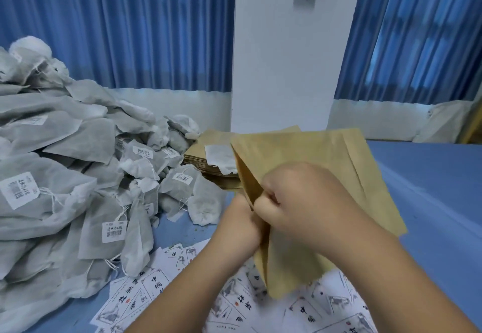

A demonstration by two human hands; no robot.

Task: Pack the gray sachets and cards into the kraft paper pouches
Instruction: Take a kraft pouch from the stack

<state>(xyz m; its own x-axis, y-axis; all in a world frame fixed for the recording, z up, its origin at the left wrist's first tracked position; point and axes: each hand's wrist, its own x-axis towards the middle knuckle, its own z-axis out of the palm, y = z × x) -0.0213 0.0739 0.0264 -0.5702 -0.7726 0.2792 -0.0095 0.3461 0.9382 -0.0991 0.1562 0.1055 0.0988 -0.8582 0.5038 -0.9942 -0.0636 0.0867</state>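
Both hands hold one kraft paper pouch [315, 160] up above the table. My right hand [300, 202] is curled over its front panel near the left edge. My left hand [238, 225] grips the same edge from the other side, partly hidden behind the paper. A large heap of gray sachets [78, 165] with white barcode labels and drawstrings fills the left. Printed cards [146, 291] lie scattered on the blue table below my arms. A stack of flat kraft pouches [208, 160] sits behind, with one white sachet on top.
A white pillar [287, 59] and blue curtains [130, 27] stand behind the table. The blue tabletop [433, 189] stretches to the right. A pale bag [443, 121] leans at the far right edge.
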